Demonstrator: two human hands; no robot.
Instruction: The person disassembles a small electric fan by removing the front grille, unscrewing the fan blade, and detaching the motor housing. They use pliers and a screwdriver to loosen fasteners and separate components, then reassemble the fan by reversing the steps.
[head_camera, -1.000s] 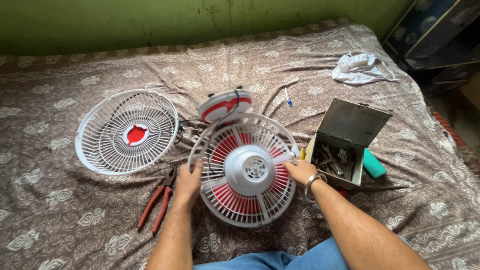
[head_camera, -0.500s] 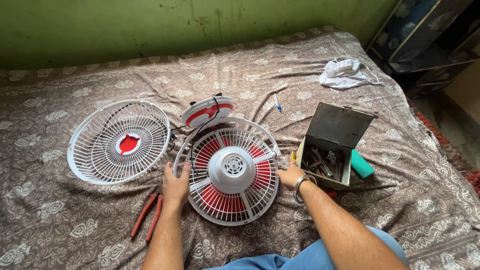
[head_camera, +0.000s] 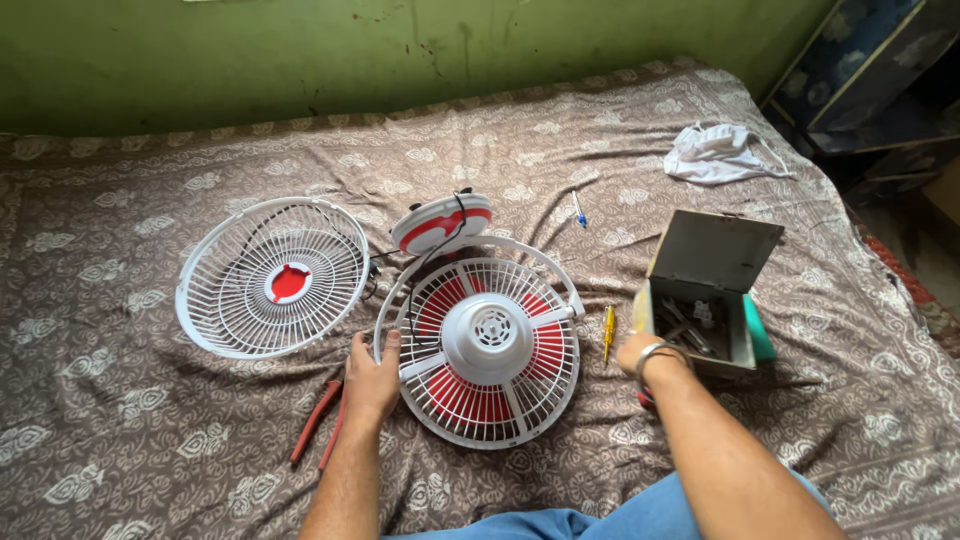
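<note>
Our left hand (head_camera: 372, 378) is curled over the left rim of the fan (head_camera: 483, 345), fingers wrapped on the white guard ring, so it's got a proper grip there. Our right hand (head_camera: 640, 352) is off the fan and sits at the near edge of the toolbox (head_camera: 712, 300); it's turned away from us and we can't tell if it's closed on anything or just resting.

The fan lies face down in the middle of the bed (head_camera: 130, 440), motor housing up, red blades showing through the rear grille. We'd guess it's light but awkward: thin plastic ribs that flex and could snap, with most of the weight in the motor hub. So the outer ring or the hub is where we'd grab it, not the spokes.

Just beside our left wrist are the red pliers (head_camera: 318, 425). A yellow screwdriver (head_camera: 607, 332) lies between the fan and the toolbox. The front grille (head_camera: 272, 277) is off to the left, the red-and-white base (head_camera: 441, 222) touches the fan's far edge with a black cord running over it, and a white cloth (head_camera: 722, 152) is well apart near the far corner.
</note>
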